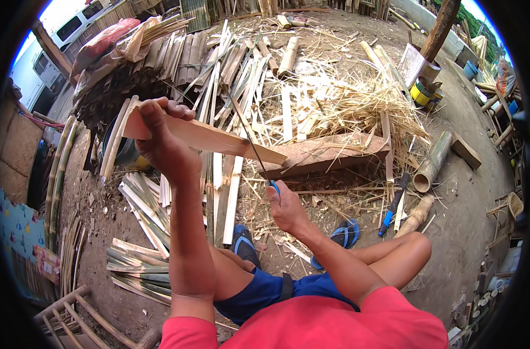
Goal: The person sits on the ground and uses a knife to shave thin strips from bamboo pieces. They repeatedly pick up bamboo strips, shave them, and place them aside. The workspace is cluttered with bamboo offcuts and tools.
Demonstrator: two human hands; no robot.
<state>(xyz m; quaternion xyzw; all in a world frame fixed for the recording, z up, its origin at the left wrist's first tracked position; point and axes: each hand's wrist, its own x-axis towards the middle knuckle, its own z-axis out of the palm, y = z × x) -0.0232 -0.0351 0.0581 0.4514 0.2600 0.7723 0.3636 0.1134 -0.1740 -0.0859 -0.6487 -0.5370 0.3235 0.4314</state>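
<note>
My left hand (169, 136) is raised at the left, its fingers and thumb gripping one end of a wide, pale bamboo slat (209, 139). From there the slat slants down to the right, and its tip lies at the left end of a thick wooden block (340, 156). In my right hand (289, 210), lower and nearer to me, is a knife with a blue handle and a long, narrow dark blade (254, 145). The blade crosses the slat near its lower end. I cannot tell how deep the edge sits in the bamboo.
Beyond the block lies a heap of bamboo shavings (358, 102). Split strips (140, 262) are stacked on the left ground. To the right are a bamboo tube (433, 163) and a long black-and-blue tool (394, 205). A wooden frame (81, 317) stands at the lower left.
</note>
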